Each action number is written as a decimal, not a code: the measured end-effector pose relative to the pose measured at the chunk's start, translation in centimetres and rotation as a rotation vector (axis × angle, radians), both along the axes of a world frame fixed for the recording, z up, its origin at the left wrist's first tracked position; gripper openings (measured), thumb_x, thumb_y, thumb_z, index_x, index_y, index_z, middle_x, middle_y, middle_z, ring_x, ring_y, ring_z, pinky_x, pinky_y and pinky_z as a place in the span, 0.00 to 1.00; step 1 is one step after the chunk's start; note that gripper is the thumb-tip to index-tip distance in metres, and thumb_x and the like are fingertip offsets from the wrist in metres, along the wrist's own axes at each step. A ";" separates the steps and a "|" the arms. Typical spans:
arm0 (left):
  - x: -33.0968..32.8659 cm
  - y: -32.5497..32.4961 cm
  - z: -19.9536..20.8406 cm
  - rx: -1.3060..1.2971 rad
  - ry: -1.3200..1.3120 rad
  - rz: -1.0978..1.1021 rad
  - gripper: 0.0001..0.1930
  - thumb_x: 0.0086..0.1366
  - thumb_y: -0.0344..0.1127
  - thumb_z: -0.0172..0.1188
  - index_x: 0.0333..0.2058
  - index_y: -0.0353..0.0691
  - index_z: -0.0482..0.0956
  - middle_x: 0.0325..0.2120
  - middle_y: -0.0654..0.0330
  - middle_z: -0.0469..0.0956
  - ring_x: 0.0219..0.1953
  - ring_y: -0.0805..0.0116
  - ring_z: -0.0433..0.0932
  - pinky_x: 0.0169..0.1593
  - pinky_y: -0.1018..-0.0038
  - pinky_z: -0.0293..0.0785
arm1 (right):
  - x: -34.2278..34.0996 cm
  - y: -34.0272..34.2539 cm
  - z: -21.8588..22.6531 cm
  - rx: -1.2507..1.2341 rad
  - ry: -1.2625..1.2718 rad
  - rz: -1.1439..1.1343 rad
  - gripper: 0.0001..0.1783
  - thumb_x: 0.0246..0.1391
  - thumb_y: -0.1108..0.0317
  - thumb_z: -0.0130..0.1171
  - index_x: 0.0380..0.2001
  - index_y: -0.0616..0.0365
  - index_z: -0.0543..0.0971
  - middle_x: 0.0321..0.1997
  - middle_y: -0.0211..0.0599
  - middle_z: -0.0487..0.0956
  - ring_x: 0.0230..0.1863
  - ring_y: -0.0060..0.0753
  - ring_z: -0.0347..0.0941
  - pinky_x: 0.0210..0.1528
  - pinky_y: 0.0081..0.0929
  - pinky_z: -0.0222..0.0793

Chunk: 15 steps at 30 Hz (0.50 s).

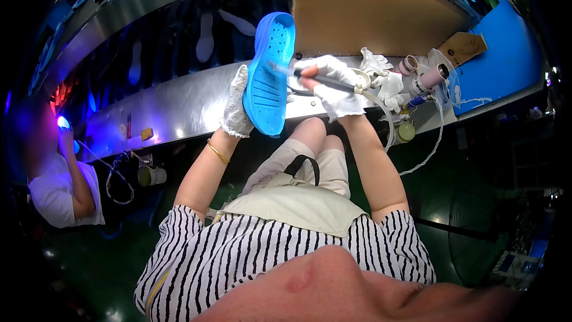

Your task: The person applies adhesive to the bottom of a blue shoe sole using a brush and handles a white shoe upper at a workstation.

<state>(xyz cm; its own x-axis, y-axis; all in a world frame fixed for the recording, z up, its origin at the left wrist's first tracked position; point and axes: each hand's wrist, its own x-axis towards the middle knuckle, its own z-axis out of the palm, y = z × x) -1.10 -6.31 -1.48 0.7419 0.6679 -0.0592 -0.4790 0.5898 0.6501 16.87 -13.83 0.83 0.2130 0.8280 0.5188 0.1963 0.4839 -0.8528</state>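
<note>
My left hand (237,104), in a white knit glove, grips the side of a bright blue shoe sole (268,98). The sole stands nearly upright above the bench edge, its inner face toward me, with small holes at the top and ridges lower down. In my gloved right hand (339,89) is a slim dark-handled brush (329,81), the thumb and a finger bare at the glove's tips. A pale hose (381,105) runs from the handle's rear end. The brush's tip lies over the middle of the sole; motion blurs it, so contact is hard to tell.
On the metal bench (185,102) at right lie crumpled white gloves (390,86), tape rolls (409,64) and a small jar (406,132). A cardboard sheet (369,15) stands behind. Beyond, pale soles (205,39) lie on a dark belt. A co-worker (65,188) sits far left, near a yellow block (147,134).
</note>
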 end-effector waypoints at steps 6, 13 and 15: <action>0.3 1.4 3.4 0.257 0.138 0.103 0.39 0.59 0.67 0.43 0.53 0.33 0.64 0.41 0.47 0.75 0.40 0.59 0.78 0.45 0.69 0.77 | 0.7 -0.7 4.2 0.269 -0.538 -0.030 0.12 0.36 0.85 0.61 0.26 0.59 0.76 0.33 0.40 0.76 0.33 0.37 0.73 0.35 0.24 0.69; 2.0 10.8 16.0 0.723 -0.187 -0.115 0.45 0.59 0.70 0.34 0.60 0.32 0.51 0.50 0.44 0.67 0.48 0.50 0.74 0.51 0.60 0.73 | 1.2 -4.0 5.4 0.246 -0.251 -0.246 0.11 0.38 0.85 0.63 0.27 0.60 0.77 0.32 0.39 0.78 0.34 0.28 0.73 0.39 0.22 0.68; 3.0 17.8 17.0 0.884 0.099 0.238 0.35 0.62 0.59 0.40 0.59 0.38 0.57 0.52 0.49 0.68 0.50 0.53 0.72 0.53 0.58 0.70 | 0.3 -4.0 5.6 0.246 -0.221 -0.212 0.10 0.39 0.85 0.62 0.26 0.60 0.77 0.32 0.39 0.78 0.34 0.27 0.73 0.40 0.22 0.68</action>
<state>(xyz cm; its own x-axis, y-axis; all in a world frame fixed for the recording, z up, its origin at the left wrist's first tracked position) 1.89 11.47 15.51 0.5983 0.6346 0.4893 -0.4417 -0.2483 0.8621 17.22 -17.81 6.39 0.2271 0.6229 0.7486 0.4795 0.5975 -0.6427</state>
